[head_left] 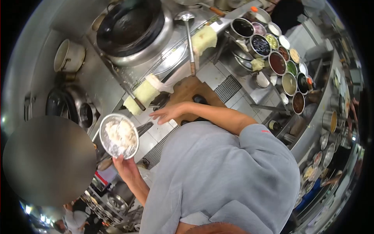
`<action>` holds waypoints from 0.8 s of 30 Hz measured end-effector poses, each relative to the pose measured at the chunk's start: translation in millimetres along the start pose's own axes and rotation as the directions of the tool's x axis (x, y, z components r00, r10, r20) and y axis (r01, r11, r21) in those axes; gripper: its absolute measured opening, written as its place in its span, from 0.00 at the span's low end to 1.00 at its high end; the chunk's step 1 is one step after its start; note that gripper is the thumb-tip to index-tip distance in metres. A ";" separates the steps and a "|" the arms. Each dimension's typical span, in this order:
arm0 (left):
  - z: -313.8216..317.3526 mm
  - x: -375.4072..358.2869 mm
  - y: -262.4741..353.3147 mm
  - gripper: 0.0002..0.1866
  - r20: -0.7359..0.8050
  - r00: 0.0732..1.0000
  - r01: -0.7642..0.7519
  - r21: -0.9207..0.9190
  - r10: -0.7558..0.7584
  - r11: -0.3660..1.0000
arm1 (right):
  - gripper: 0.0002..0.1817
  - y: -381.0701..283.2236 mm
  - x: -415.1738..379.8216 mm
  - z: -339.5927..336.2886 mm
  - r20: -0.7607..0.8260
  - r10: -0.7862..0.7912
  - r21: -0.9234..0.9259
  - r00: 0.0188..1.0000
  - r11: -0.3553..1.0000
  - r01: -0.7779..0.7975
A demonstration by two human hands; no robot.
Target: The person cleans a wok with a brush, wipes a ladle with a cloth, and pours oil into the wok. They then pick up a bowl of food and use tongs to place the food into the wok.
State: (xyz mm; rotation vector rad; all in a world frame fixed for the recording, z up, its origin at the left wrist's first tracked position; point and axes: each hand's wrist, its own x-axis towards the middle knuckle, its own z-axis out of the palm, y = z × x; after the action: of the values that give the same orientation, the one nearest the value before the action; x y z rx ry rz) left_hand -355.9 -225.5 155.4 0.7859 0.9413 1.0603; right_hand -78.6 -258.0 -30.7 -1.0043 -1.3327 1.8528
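Note:
My left hand point(126, 169) grips a round metal bowl point(111, 148) by its near rim, thumb at the edge. Inside the bowl lies a lumpy heap of whitish food point(122, 132). My right hand point(168, 114) is stretched across in front of my body, fingers extended and holding nothing, to the right of the bowl. Close beyond it, a pale yellow cloth point(142, 95) hangs over the stove's front edge, with a long dark-handled utensil point(124, 85) lying across it.
A black wok point(130, 27) sits on the stove at the top. A ladle point(189, 43) rests across the stove edge beside another cloth point(204, 39). At left stands a pale pot point(69, 55). Several sauce and ingredient containers point(278, 63) crowd the right counter. Other people are at the edges.

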 end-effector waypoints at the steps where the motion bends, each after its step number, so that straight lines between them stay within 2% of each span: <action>1: -12.9 -5.0 3.4 0.30 -0.075 0.997 -0.029 -0.017 0.028 0.999 | 0.44 20.7 2.1 -6.2 0.029 0.050 0.074 0.998 0.996 -0.052; 3: -55.3 -10.4 4.6 0.29 -0.174 0.983 -0.058 -0.017 0.055 0.998 | 0.41 75.4 2.1 -34.3 0.058 0.224 0.089 0.973 0.970 -0.228; 5: -87.2 -22.5 2.8 0.28 -0.286 0.954 -0.097 -0.003 0.093 0.995 | 0.36 136.3 -1.5 -74.6 -0.152 0.467 0.070 0.871 0.884 -0.462; 6: -100.8 -28.3 0.8 0.28 -0.336 0.938 -0.095 -0.006 0.088 0.995 | 0.27 174.0 -6.5 -98.1 -0.367 0.472 0.255 0.802 0.880 -0.402; 7: -115.9 -33.9 -1.1 0.28 -0.381 0.921 -0.091 -0.009 0.081 0.996 | 0.16 228.4 -15.7 -135.2 -0.446 0.400 0.628 0.801 0.777 -0.039; 8: -130.2 -38.7 -5.0 0.28 -0.422 0.903 -0.089 -0.013 0.075 0.996 | 0.10 277.8 -20.5 -173.2 -0.609 0.532 0.762 0.588 0.599 0.248; 9: -144.7 -45.3 -10.6 0.27 -0.455 0.888 -0.077 -0.001 0.068 0.997 | 0.13 295.8 -19.6 -202.3 -0.817 0.473 0.568 0.332 0.758 0.320; 10: -159.7 -52.0 -15.8 0.27 -0.486 0.872 -0.064 0.011 0.062 0.998 | 0.15 312.3 -18.9 -231.0 -0.940 0.340 0.330 -0.006 0.917 0.224; 11: -171.4 -56.6 -20.4 0.27 -0.514 0.856 -0.052 0.025 0.057 0.998 | 0.17 328.4 -18.3 -259.6 -0.935 0.183 0.187 -0.302 0.982 0.016; 12: -179.8 -60.5 -25.8 0.26 -0.541 0.840 -0.030 0.018 0.035 0.999 | 0.19 303.7 -32.0 -277.2 -0.903 0.020 0.107 -0.429 0.978 -0.179; 13: -186.8 -66.3 -30.8 0.26 -0.572 0.820 -0.011 0.011 0.015 1.000 | 0.19 284.4 -41.1 -289.6 -0.915 0.203 0.200 -0.350 0.979 0.046; 14: -189.8 -69.1 -36.4 0.26 -0.603 0.797 0.006 0.004 -0.002 1.000 | 0.19 269.1 -47.9 -301.9 -0.904 0.363 0.304 -0.226 0.917 0.259; 15: -189.7 -70.8 -41.3 0.24 -0.609 0.793 -0.003 -0.029 -0.015 1.000 | 0.19 250.0 -53.7 -309.3 -0.869 0.490 0.415 -0.065 0.795 0.442; 17: -175.4 -71.6 -50.9 0.22 -0.665 0.745 0.020 -0.035 -0.038 0.999 | 0.21 220.7 -61.5 -310.4 -0.861 0.508 0.496 0.038 0.819 0.289; 18: -171.4 -72.7 -52.3 0.21 -0.698 0.715 0.033 -0.039 -0.051 0.999 | 0.21 208.9 -65.7 -306.4 -0.888 0.458 0.454 -0.027 0.886 0.091; 20: -175.1 -70.9 -57.0 0.20 -0.683 0.725 0.038 -0.094 -0.093 0.995 | 0.21 194.6 -63.0 -291.7 -0.950 0.302 0.311 -0.074 0.923 -0.229; 21: -175.4 -69.3 -59.1 0.20 -0.699 0.710 0.031 -0.091 -0.086 0.995 | 0.21 188.6 -61.1 -281.5 -0.977 0.204 0.214 -0.066 0.917 -0.336; 23: -174.9 -63.6 -62.4 0.19 -0.686 0.722 0.030 -0.108 -0.096 0.994 | 0.22 197.5 -62.1 -281.1 -0.998 0.058 0.066 -0.032 0.866 -0.496; 24: -173.9 -60.5 -62.8 0.19 -0.659 0.744 0.032 -0.126 -0.108 0.992 | 0.24 227.9 -63.6 -287.7 -1.000 0.013 0.016 -0.009 0.834 -0.551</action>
State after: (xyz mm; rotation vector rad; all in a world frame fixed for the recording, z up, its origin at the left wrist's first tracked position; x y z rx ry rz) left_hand -504.1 -287.2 45.6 0.2544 1.4936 1.3454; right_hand 187.1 -240.4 -291.2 -2.3598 -0.4844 0.4762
